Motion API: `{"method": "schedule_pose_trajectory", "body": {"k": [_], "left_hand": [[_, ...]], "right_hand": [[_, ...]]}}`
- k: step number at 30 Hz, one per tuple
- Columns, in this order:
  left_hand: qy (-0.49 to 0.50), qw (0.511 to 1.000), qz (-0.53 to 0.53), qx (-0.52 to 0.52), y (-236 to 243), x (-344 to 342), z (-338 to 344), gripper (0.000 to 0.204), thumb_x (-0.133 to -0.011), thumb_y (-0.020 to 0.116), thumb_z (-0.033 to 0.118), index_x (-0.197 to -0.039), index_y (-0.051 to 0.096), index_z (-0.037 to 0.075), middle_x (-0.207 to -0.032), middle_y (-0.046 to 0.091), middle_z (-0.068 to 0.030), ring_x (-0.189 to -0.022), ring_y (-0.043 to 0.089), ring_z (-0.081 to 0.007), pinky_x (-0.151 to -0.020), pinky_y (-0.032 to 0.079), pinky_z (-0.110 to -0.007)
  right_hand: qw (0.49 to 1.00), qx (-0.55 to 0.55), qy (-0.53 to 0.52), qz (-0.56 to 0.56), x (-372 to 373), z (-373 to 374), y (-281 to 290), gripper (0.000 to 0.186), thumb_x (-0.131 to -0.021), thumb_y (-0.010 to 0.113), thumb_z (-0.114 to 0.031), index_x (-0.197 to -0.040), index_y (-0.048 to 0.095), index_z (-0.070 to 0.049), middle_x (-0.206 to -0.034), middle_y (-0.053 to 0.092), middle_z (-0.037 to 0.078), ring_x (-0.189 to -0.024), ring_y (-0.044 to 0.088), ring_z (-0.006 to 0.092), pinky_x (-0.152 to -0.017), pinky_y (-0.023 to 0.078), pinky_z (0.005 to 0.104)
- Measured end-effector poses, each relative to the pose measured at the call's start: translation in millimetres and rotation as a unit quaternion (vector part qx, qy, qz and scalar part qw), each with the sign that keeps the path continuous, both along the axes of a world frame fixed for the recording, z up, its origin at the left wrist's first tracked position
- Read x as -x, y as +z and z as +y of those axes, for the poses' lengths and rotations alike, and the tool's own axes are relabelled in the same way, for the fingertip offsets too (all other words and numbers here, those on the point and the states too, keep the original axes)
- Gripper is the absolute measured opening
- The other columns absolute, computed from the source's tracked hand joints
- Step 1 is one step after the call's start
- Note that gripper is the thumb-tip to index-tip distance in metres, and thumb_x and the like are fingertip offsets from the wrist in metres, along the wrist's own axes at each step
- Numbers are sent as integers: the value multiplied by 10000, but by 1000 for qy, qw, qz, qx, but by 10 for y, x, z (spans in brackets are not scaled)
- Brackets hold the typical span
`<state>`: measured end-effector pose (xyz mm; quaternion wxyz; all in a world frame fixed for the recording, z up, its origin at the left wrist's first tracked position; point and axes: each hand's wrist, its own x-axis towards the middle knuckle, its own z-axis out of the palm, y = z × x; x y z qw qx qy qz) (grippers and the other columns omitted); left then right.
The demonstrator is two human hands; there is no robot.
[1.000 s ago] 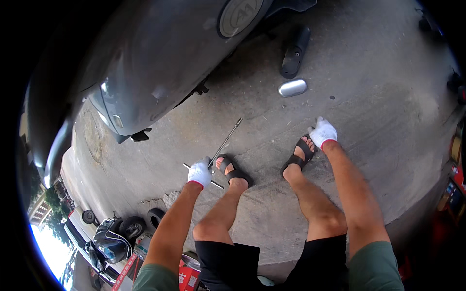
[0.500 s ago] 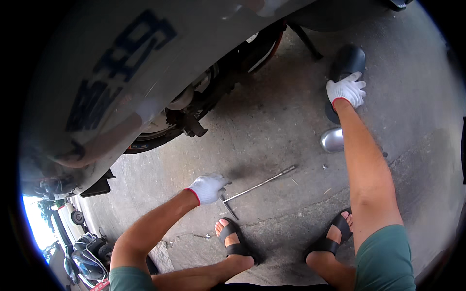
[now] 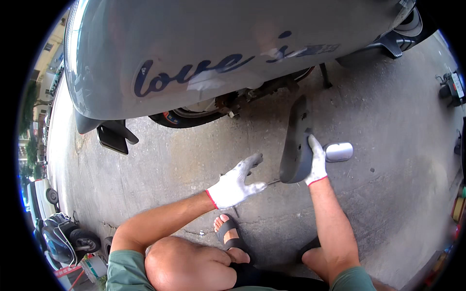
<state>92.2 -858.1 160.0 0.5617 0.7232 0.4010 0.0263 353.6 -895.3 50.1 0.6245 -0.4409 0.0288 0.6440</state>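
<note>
- Under the right hand (image 3: 317,161)'s thumb sits the dark cover (image 3: 297,145), gripped at its near edge; the other right fingers are mostly hidden
- Half a second ago those fingers were reaching over it on the ground (image 3: 388,203); now it looks lifted and tilted, so the right hand is taken up
- Left hand (image 3: 234,186): fingers spread wide, nothing in them, so it is free beside the cover
- Just past the left thumb, partly hidden, lies the wrench (image 3: 274,182)
- Right of the right fingers, the silver cap (image 3: 339,152) remains on the ground
</note>
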Motion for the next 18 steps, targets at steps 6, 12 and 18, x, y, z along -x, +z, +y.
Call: {"method": "schedule_pose_trajectory", "body": {"k": [6,12,18], "left_hand": [[194,957,-124,178,-414,-208,-375,821,-870,773,204,-1490,307,-68,-1391,514,-191,-1300,498,-243,-1100,395,-371],[362,815,-296,342,-485,117,-224,686,-953,657,153,-1502,310,-69,-1382,545,-151,-1234,554,-212,-1057,443,-351],[341,812,-312,357,-389,242,-185,692,-964,644,182,-1518,299,-51,-1423,524,-132,-1261,544,-214,-1058,447,-365]], "right_hand": [[905,132,83,-397,983,-90,-25,774,-1004,425,-530,-1547,270,-2,-1476,409,278,-1314,466,396,-1081,388,418],[643,-100,158,-743,1059,-341,460,593,-901,607,-213,-1436,448,-13,-1480,426,247,-1341,440,434,-1121,353,497],[556,-194,229,-776,978,-70,443,552,-936,539,-287,-1414,480,-17,-1463,469,229,-1364,435,405,-1143,301,566]]}}
